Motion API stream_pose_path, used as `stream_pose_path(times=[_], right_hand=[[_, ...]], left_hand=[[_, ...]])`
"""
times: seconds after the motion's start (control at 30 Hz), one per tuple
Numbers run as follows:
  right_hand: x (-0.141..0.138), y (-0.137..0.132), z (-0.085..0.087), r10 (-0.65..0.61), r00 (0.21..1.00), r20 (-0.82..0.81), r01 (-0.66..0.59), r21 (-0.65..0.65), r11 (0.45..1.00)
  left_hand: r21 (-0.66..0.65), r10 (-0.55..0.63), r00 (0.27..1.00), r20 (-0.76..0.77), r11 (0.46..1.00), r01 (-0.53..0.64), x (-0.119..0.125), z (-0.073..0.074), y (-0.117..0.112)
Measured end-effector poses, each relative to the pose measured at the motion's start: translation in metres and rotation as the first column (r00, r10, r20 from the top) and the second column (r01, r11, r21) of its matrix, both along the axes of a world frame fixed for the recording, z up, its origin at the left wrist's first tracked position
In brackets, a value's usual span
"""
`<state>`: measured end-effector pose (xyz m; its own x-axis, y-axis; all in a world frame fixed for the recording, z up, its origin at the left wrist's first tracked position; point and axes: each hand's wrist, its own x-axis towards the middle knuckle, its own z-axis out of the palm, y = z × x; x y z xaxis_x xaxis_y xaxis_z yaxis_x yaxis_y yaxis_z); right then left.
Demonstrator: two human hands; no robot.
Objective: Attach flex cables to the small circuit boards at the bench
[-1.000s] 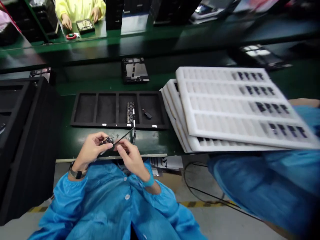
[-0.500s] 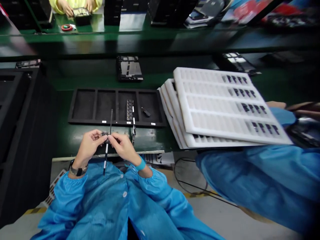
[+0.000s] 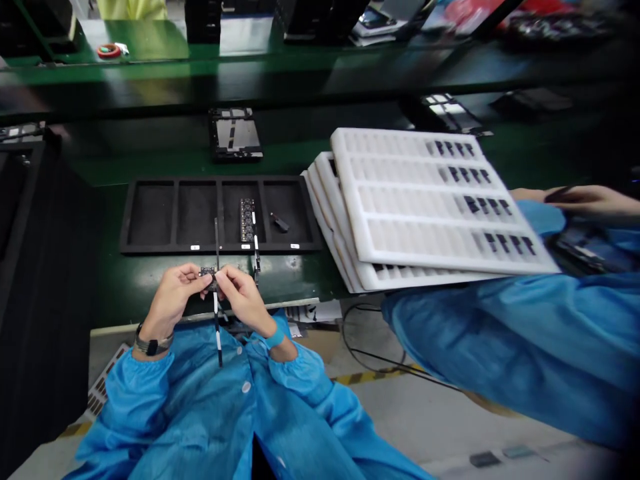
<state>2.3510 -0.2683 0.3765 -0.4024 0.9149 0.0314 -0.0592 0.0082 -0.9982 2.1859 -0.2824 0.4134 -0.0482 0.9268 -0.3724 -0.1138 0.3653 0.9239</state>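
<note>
My left hand (image 3: 175, 293) pinches a small circuit board (image 3: 207, 271) between thumb and fingers in front of the black tray. Against the board's right side, my right hand (image 3: 244, 297) is closed on a thin black-and-white flex cable (image 3: 217, 323). One end of the cable stands up over the tray; the other hangs past the bench edge to my lap. The fingertips hide where cable and board meet. Several more circuit boards (image 3: 247, 220) lie in one compartment of the black tray (image 3: 127, 217), with another cable (image 3: 257, 250) draped over its front rim.
A small black part (image 3: 280, 223) lies in the tray's right compartment. Stacked white foam trays (image 3: 390, 200) holding black parts stand to the right, beside a co-worker's blue sleeve (image 3: 480, 333) and hand (image 3: 600, 199). A flat device (image 3: 236, 135) sits behind the black tray. A dark case (image 3: 40, 280) stands at left.
The view has shifted, so the bench items sit further left. The cable's lower end has swung right. A co-worker's hand shows more at right; the hands at the far bench have left the view.
</note>
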Motion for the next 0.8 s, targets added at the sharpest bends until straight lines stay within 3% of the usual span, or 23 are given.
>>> stream_pose_path(times=[0.23,0.5,0.67,0.8], right_hand=[[0.001,0.002,0.008,-0.019,0.996,-0.084,0.022,0.038,0.999],[-0.002,-0.001,0.000,-0.068,0.974,-0.217,0.040,-0.132,0.990],[-0.005,0.001,0.004,-0.149,0.950,-0.275,0.122,-0.113,0.986],[0.027,0.005,0.018,-0.256,0.949,-0.184,0.264,0.022,0.964]], left_hand=[[-0.055,0.020,0.980,0.200,0.998,-0.010,0.007,0.007,0.001],[-0.151,0.064,0.909,0.413,0.989,-0.001,0.017,-0.005,0.008],[-0.160,0.068,0.918,0.392,0.987,-0.005,0.020,0.002,0.011],[0.022,0.061,0.978,0.199,0.998,-0.067,0.024,0.017,0.033]])
